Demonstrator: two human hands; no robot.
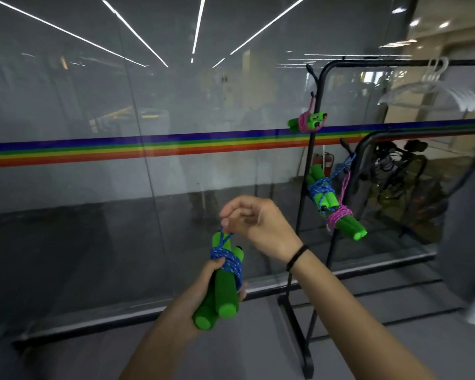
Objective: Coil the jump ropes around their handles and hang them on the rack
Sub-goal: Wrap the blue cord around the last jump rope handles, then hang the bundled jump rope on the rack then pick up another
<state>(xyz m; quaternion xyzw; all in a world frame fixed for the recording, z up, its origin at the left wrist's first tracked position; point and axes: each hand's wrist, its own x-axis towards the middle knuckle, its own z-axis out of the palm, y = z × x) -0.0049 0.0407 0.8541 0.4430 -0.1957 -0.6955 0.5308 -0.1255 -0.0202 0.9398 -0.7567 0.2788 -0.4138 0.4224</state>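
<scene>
The left hand (pixel 203 283) grips 2 green foam handles (pixel 225 296) held side by side and bound near their upper ends by coils of blue rope (pixel 229 263), while the right hand (pixel 258 223), a black band (pixel 296 257) on its wrist, pinches a short loop of that rope just above the handles. To the right stands a black rack (pixel 302 204) in front of a glass wall (pixel 93 105) crossed by a rainbow stripe (pixel 148 149). 3 coiled ropes hang from the rack: a pink-wrapped bundle (pixel 307 122) high up, a blue-wrapped bundle (pixel 320 190) lower down and a second pink-wrapped one (pixel 343 220) just below it, with white hangers (pixel 436 91) on the top bar.
</scene>
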